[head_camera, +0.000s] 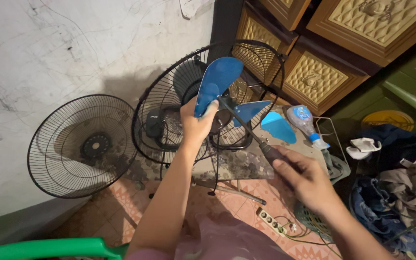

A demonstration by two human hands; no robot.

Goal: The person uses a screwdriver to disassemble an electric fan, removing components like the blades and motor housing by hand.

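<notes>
Left hand clamped on a blue plastic fan blade assembly; right hand closed round a dark-handled screwdriver.

The screwdriver's shaft runs up and leftward from the right hand, its tip at the blade hub just beside the left hand's fingers. Beyond stands a black wire fan guard; a second loose guard leans on the white wall, left of the left hand, above the tiled floor.

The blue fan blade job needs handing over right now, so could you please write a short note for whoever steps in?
Left hand: grips one vane of the blue plastic three-vane fan blade, which sits in front of the black wire rear guard.
Right hand: holds the dark-handled screwdriver, tip at the blade's hub.
Done: round black wire front grille is off, leaning on the white wall.
Left: blade apparently not yet off.
</notes>
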